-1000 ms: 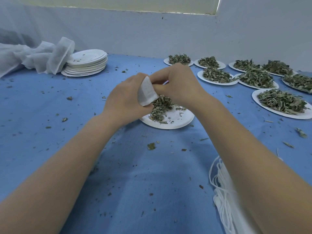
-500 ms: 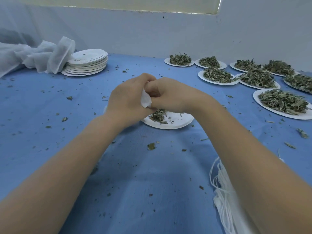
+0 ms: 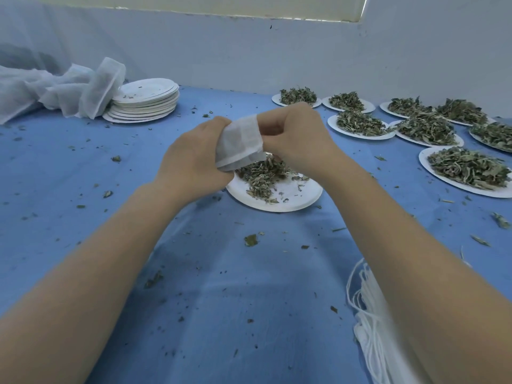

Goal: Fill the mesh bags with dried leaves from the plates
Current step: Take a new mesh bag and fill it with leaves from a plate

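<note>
Here the mesh bag (image 3: 240, 142) is gripped by both hands, left hand (image 3: 194, 159) and right hand (image 3: 296, 137), directly above the dried leaves (image 3: 263, 173) on the plate (image 3: 302, 200).

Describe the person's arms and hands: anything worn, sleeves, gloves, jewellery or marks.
Both forearms are bare along all of their visible length: no sleeve edge shows anywhere in the view. The left hand and the right hand wear no gloves. No watch, bracelet or band shows at either wrist, and no ring or marking can be seen on the visible parts of the hands.
</note>
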